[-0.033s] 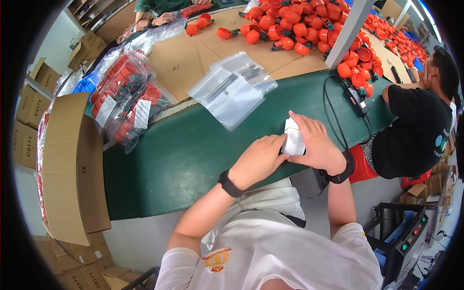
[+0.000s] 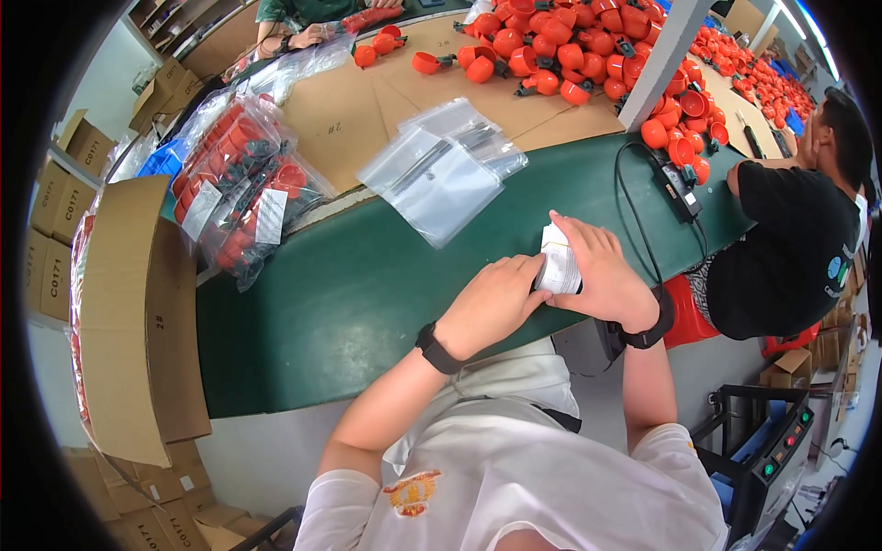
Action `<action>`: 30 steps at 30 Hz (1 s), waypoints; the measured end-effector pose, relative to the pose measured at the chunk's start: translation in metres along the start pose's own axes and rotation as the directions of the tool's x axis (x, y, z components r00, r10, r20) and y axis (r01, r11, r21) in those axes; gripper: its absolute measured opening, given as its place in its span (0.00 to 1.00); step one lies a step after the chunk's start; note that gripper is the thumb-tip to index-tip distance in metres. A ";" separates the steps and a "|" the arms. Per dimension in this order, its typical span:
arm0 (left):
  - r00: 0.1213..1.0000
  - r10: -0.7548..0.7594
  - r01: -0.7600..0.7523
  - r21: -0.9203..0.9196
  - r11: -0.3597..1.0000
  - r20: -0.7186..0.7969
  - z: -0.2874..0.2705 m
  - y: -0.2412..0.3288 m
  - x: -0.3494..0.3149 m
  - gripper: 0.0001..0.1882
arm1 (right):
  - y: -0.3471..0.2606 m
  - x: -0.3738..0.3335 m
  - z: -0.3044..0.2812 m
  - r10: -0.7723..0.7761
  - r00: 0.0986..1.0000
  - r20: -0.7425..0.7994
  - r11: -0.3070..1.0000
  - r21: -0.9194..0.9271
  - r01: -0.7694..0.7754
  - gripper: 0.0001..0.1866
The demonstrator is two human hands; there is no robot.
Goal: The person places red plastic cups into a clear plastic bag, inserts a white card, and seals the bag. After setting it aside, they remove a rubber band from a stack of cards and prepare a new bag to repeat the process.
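Note:
Close to the front edge of the green table [image 2: 303, 321], a small stack of white printed paper slips [image 2: 559, 264] stands between my hands. My left hand [image 2: 490, 306] is closed on the stack's left side, its thumb near the lower edge. Around the right side curls my right hand [image 2: 609, 280], which hides part of the paper. Farther off and to the left lie flat clear plastic bags [image 2: 441, 174], overlapping and touched by neither hand.
At left, filled clear bags [image 2: 243, 197] of red cup-shaped parts lie beside an open carton [image 2: 138, 312]. Loose red cups [image 2: 570, 55] with dark fittings are heaped at the back near a grey post [image 2: 666, 64]. A cabled black box [image 2: 675, 188] and a seated co-worker [image 2: 790, 230] are at right.

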State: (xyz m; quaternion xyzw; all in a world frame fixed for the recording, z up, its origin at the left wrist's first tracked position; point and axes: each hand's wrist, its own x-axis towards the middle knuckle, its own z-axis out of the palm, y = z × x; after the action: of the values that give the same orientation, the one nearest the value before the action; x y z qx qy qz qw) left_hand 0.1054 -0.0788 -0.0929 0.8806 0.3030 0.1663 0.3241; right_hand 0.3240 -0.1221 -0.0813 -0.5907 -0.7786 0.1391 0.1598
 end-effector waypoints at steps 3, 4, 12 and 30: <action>0.996 0.031 -0.032 -0.011 0.999 -0.088 0.000 0.005 -0.001 0.27 | 0.000 -0.001 -0.002 -0.008 1.000 -0.008 1.000 0.026 0.008 0.59; 0.996 0.033 -0.034 -0.012 0.999 -0.088 -0.001 0.006 0.000 0.27 | 0.000 -0.001 -0.002 -0.006 1.000 -0.009 1.000 0.025 0.006 0.59; 0.992 -0.045 0.019 -0.214 0.977 -0.114 -0.001 0.009 0.002 0.31 | 0.033 0.000 -0.014 -0.026 0.999 0.034 0.867 0.498 0.005 0.43; 0.980 -0.159 0.148 -0.095 0.984 -0.121 0.024 0.014 0.012 0.32 | 0.049 0.025 0.035 0.375 0.913 -0.158 0.707 0.685 -0.172 0.15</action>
State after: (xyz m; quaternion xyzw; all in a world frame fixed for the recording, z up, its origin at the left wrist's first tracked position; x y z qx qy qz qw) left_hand 0.1327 -0.0909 -0.0997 0.8275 0.3829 0.2098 0.3530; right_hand 0.3460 -0.0859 -0.1304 -0.6197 -0.5499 0.3397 0.4451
